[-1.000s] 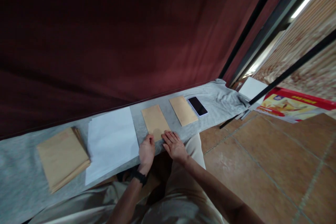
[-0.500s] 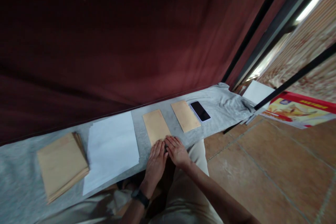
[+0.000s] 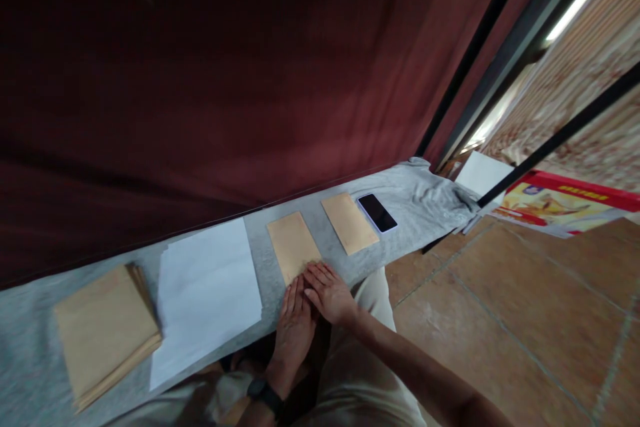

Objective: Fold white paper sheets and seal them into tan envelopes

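Observation:
A brown paper envelope (image 3: 294,242) lies on the grey cloth in front of me. Across its near end rest my left hand (image 3: 296,317) and my right hand (image 3: 327,290), both flat with fingers stretched out. The two hands touch, and the right one partly overlaps the left. They cover the envelope's near edge. Just to the right is another brown envelope (image 3: 350,223), lying flat beside a dark-screened phone (image 3: 378,213). On the left are a stack of white paper (image 3: 205,300) and, farther over, a pile of brown envelopes (image 3: 107,333).
The grey cloth (image 3: 425,197) covers a narrow table along a dark red curtain (image 3: 250,93). Black poles (image 3: 475,53) stand at the right. Beyond the table's right end are a white board (image 3: 483,177) and a red and yellow box (image 3: 565,203) above the tiled floor (image 3: 475,327).
My right hand has slid left along the envelope's near end and now partly overlaps my left hand. The view has shifted slightly. The envelopes, paper and phone lie as before.

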Demonstrator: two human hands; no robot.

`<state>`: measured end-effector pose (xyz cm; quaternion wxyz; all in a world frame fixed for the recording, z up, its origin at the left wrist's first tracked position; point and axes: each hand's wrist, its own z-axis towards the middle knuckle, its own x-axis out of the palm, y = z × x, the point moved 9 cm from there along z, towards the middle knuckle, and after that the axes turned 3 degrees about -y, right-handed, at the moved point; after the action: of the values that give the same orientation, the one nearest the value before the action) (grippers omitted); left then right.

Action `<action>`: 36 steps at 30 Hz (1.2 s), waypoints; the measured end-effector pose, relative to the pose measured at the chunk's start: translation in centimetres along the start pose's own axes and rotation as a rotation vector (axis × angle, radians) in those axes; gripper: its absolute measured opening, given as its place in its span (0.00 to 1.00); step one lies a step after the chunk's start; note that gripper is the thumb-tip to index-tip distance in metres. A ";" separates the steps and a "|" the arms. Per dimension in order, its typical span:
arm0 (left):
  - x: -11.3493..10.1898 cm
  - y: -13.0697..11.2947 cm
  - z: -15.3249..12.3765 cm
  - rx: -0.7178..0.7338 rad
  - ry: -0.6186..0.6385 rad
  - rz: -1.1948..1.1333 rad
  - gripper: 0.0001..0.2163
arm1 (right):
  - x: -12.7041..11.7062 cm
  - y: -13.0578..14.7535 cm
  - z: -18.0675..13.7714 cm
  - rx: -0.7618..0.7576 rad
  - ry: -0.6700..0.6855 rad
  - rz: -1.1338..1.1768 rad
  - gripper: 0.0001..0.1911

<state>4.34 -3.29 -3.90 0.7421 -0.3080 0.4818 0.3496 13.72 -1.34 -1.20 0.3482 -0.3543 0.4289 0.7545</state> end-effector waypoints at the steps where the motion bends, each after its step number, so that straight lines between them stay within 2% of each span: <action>1: 0.1 0.0 -0.1 0.004 -0.005 0.003 0.24 | 0.4 0.3 0.1 -0.014 0.004 0.005 0.24; 4: -0.1 0.2 -0.4 -0.003 -0.008 0.014 0.24 | 0.8 0.4 -0.4 -0.029 0.001 -0.012 0.25; 9: -1.1 0.3 -0.6 -0.039 0.004 0.022 0.25 | -0.1 -0.7 -1.6 -0.037 -0.003 -0.069 0.29; 15: -2.0 0.5 1.9 -0.041 0.057 0.054 0.20 | -0.8 -1.6 -1.7 0.023 -0.018 -0.055 0.27; 18: -1.6 0.7 3.3 -0.036 0.105 0.073 0.19 | -1.0 -2.2 -0.9 0.123 -0.029 -0.026 0.24; 22: -1.4 0.5 4.4 -0.031 0.160 0.119 0.24 | -1.0 -3.5 0.7 0.347 -0.059 -0.090 0.19; 25: -1.7 0.0 5.1 -0.013 0.176 0.168 0.23 | -0.9 -4.5 1.7 0.482 -0.071 -0.121 0.16; 29: -2.3 -0.5 6.0 0.005 0.193 0.230 0.23 | -0.7 -6.1 2.3 0.564 -0.040 0.004 0.11; 36: -3.2 -0.8 7.8 -0.099 0.234 0.197 0.15 | -1.1 -6.8 3.0 0.607 -0.078 0.416 0.13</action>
<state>7.96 1.75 1.90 0.6268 -0.3341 0.5751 0.4058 19.18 3.70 -1.85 0.2928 -0.1112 0.6824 0.6604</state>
